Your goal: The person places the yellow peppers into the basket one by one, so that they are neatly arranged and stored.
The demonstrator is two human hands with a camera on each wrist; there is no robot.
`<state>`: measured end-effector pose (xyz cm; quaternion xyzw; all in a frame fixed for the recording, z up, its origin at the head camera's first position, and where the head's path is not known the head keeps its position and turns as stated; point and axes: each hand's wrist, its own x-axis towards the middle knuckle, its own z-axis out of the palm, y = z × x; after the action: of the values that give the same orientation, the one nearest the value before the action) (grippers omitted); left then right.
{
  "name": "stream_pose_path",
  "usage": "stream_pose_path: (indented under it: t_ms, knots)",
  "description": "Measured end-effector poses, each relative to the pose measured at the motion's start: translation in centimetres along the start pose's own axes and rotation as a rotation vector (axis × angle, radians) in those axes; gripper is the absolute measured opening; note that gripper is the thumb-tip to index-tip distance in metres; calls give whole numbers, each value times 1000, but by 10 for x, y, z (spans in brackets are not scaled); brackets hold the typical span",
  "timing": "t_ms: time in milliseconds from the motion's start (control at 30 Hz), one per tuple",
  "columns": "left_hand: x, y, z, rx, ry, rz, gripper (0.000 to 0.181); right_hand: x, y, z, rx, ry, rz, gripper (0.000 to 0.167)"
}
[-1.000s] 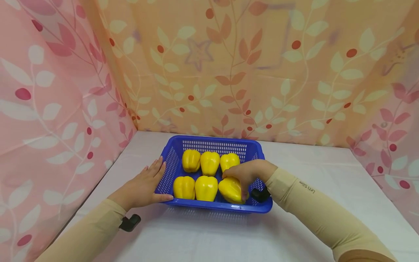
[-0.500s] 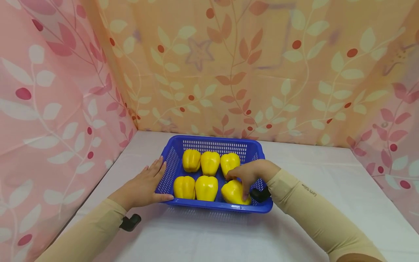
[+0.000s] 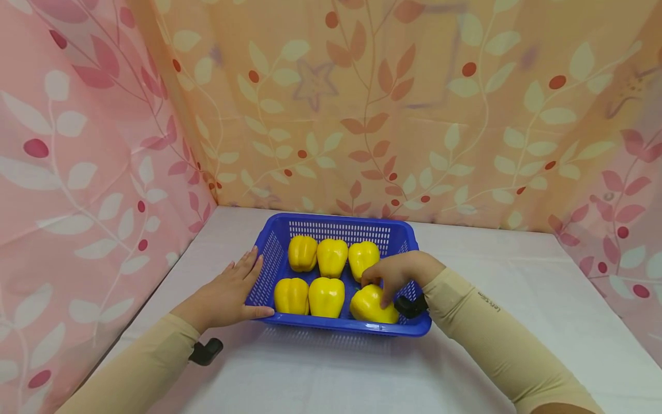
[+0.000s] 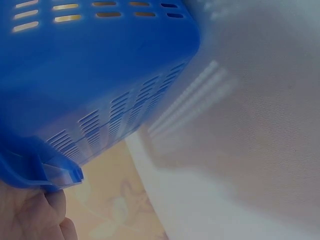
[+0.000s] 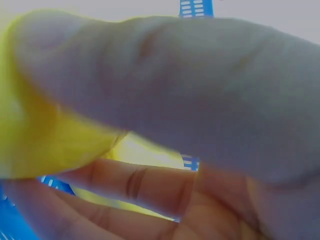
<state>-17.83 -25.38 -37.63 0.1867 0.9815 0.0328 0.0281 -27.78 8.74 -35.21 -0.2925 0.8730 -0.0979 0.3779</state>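
Note:
A blue plastic basket [image 3: 336,325] with slotted walls holds several yellow bell peppers in two rows. My right hand [image 3: 395,273] reaches over its right side and grips the front-right bell pepper [image 3: 369,305], which lies tilted on its side. In the right wrist view the thumb [image 5: 150,75] presses one face of that pepper [image 5: 45,145], with fingers on the other side. My left hand [image 3: 227,293] rests with extended fingers on the basket's left rim. Its fingers [image 4: 30,215] show beside the basket corner in the left wrist view.
Beside the held pepper stands the front-middle bell pepper [image 3: 326,298], with another bell pepper [image 3: 292,296] left of it. Three more form the back row, including a right-hand one [image 3: 363,259] near my right fingers. Patterned curtains [image 3: 362,115] border the white table [image 3: 491,276].
The front-right pepper has shifted slightly right and turned under my right hand, leaving a gap beside the middle one. My left hand and the basket have stayed in place.

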Motion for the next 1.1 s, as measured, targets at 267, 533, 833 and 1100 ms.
stream_pose_path:
  t_ms: [267,533,833,1100]
  knots:
    - [0,0,0,-1,-2,-4,114,2,2,0,135,9,34,39]
    - [0,0,0,2,0,3,114,3,4,0,205,14,64,31]
    - [2,-2,2,5,1,2,114,4,2,1,210,36,28,23]
    - [0,-1,1,-3,2,9,114,1,2,-2,159,66,10,31]
